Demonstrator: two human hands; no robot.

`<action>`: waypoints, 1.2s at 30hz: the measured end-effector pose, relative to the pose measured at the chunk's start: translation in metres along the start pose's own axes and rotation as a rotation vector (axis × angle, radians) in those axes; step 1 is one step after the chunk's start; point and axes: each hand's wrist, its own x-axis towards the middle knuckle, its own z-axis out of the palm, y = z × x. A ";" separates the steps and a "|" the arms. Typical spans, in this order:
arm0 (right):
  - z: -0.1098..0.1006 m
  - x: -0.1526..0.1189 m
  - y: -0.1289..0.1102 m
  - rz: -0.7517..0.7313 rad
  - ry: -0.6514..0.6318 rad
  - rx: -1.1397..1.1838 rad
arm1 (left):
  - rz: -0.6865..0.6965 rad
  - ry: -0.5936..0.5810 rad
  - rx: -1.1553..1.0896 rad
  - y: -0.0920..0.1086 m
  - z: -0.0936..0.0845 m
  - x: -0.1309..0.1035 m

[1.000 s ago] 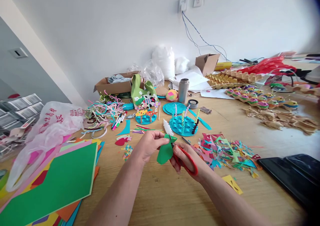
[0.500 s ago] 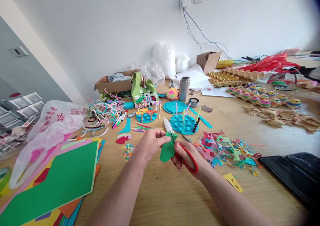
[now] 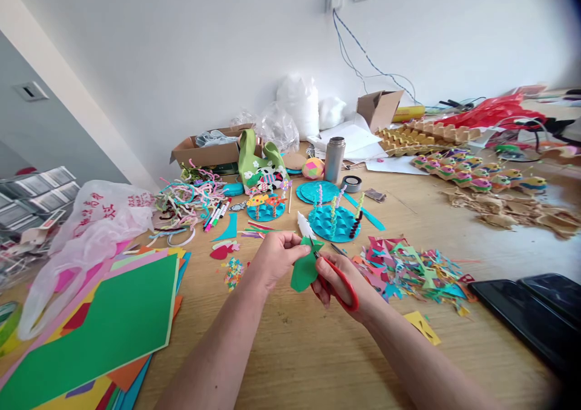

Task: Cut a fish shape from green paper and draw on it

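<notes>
A small piece of green paper (image 3: pixel 304 272) is pinched between the thumb and fingers of my left hand (image 3: pixel 280 257). My right hand (image 3: pixel 339 281) is closed round the red handles of a pair of scissors (image 3: pixel 348 289), whose blades lie at the upper part of the green paper. Just beyond the paper, a white feather-like shape (image 3: pixel 305 224) lies on the table. Behind my hands stands a round blue base (image 3: pixel 333 223) with fuzzy stems upright on it.
Coloured scraps (image 3: pixel 422 271) lie to the right, near a black phone (image 3: pixel 512 319). Coloured sheets (image 3: pixel 113 313) are stacked at the left. Further back are a metal bottle (image 3: pixel 334 160), grey tape (image 3: pixel 351 183), pipe cleaners (image 3: pixel 190 198) and egg cartons (image 3: pixel 417 136).
Both hands, the green paper and the scissors look almost the same as before. The whole view has shifted very slightly.
</notes>
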 end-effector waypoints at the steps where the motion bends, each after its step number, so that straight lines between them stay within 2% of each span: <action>1: 0.000 0.000 0.000 -0.001 -0.002 -0.001 | -0.001 -0.001 0.000 0.000 0.000 0.000; 27: 0.003 -0.002 -0.006 0.031 0.060 -0.049 | -0.016 -0.020 -0.039 -0.001 -0.001 0.001; 36: 0.002 -0.001 -0.001 0.024 0.054 -0.028 | -0.002 -0.003 -0.036 -0.003 -0.001 0.001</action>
